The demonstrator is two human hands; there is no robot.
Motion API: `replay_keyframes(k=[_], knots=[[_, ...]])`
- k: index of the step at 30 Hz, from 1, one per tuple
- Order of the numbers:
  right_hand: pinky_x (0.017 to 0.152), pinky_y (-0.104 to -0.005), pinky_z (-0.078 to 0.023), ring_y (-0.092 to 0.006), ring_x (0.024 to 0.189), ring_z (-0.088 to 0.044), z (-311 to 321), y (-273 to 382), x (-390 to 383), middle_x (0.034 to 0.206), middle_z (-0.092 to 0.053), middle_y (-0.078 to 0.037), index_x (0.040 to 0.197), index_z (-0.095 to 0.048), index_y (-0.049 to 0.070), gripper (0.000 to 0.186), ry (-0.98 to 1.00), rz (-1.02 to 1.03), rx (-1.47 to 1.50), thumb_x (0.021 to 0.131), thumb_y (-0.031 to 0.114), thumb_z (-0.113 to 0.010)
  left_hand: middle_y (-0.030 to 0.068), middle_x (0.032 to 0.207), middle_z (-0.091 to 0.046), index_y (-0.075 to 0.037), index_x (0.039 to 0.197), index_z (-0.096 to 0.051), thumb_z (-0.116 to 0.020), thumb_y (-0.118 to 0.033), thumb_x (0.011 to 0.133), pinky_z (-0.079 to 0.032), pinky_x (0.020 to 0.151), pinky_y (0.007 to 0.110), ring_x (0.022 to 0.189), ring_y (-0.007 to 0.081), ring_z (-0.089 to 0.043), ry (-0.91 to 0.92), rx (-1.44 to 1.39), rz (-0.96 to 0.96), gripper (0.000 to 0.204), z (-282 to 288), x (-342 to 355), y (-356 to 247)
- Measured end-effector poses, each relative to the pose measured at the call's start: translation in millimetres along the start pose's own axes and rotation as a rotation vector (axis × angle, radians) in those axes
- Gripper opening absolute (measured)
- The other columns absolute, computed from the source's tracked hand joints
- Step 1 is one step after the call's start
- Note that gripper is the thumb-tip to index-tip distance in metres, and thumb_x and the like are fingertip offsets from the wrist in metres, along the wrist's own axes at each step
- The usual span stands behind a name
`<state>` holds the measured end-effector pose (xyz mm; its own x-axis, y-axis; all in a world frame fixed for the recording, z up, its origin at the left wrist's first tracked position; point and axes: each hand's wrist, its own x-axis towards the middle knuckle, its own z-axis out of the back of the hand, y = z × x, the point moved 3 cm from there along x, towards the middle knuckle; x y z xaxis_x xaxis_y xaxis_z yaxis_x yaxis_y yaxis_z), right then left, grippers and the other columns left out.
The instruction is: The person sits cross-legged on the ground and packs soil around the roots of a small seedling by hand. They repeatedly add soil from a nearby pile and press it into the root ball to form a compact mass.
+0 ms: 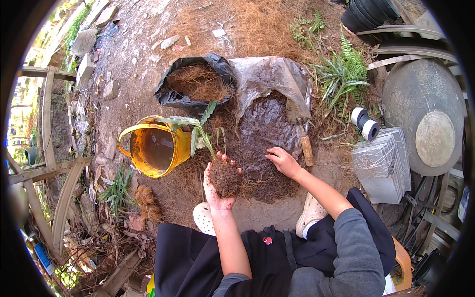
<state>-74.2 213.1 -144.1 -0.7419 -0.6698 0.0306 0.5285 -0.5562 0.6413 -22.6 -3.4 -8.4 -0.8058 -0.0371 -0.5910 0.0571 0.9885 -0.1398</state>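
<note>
My left hand [217,188] is wrapped from below round the fibrous root ball [225,179] of a leafy plant [202,129], whose stem leans up and to the left. Soil clings to the fingers. My right hand [283,162] rests over dark soil [264,138] spread on a plastic sheet [272,74]; its fingers are slightly bent and partly apart, with nothing seen in them. Right of that hand lies a trowel with a wooden handle [307,147], its blade at the sheet's lower right edge. A yellow bucket [184,144] holding brownish water stands left of the plant.
A black bag [168,98] of brown fibre [200,81] sits beyond the bucket. To the right are leafy plants [339,79], tape rolls [365,123], wire-mesh panels [381,166] and a large grey pot [420,114]. Fibre clumps [147,203] lie at the lower left.
</note>
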Motion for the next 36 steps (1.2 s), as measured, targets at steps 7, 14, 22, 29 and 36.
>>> replay_keyframes(k=[7,14,22,29,36], knots=[[0.089,-0.0374,-0.048,-0.0337,0.101,-0.058,17,-6,82,0.108,-0.059,-0.016,0.113,-0.060,0.002,0.034,-0.200,-0.150,0.321,0.079,0.000,-0.061,0.0007,0.113,-0.060,-0.013,0.123,-0.053,-0.041,-0.030,0.096,-0.045,0.091,0.041,0.103,0.0204,-0.055,0.112,-0.009,0.015,0.034,1,1,-1],[0.093,-0.0385,-0.042,-0.0309,0.107,-0.054,-20,5,151,0.107,-0.057,-0.015,0.106,-0.058,0.001,0.028,-0.191,-0.021,-0.130,0.080,0.010,-0.062,0.0008,0.112,-0.061,-0.012,0.121,-0.055,-0.040,-0.031,0.096,-0.045,0.091,0.042,0.102,0.0211,-0.056,0.068,0.027,0.009,0.035,2,5,5],[0.088,-0.0384,-0.043,-0.0235,0.106,-0.054,-3,-19,95,0.104,-0.058,-0.009,0.084,-0.060,0.005,0.009,-0.032,0.062,-0.284,0.076,0.008,-0.061,0.0012,0.113,-0.061,-0.012,0.122,-0.054,-0.039,-0.031,0.096,-0.045,0.092,0.042,0.103,0.0215,-0.056,0.116,-0.030,0.017,0.036,5,4,2],[0.104,-0.0462,-0.033,-0.0356,0.123,-0.042,27,-57,113,0.129,-0.048,-0.019,0.118,-0.055,0.001,0.035,-0.252,-0.373,-0.203,0.086,0.014,-0.053,0.0017,0.114,-0.060,-0.011,0.123,-0.054,-0.039,-0.031,0.096,-0.046,0.091,0.043,0.104,0.0216,-0.055,0.109,0.017,0.004,0.036,5,4,4],[0.105,-0.0453,-0.033,-0.0344,0.124,-0.041,6,-15,58,0.129,-0.048,-0.016,0.121,-0.054,0.004,0.038,-0.145,-0.075,-0.137,0.086,0.019,-0.058,0.0014,0.114,-0.060,-0.011,0.123,-0.054,-0.039,-0.032,0.096,-0.046,0.091,0.043,0.105,0.0220,-0.055,0.109,-0.003,0.014,0.037,4,4,6]])
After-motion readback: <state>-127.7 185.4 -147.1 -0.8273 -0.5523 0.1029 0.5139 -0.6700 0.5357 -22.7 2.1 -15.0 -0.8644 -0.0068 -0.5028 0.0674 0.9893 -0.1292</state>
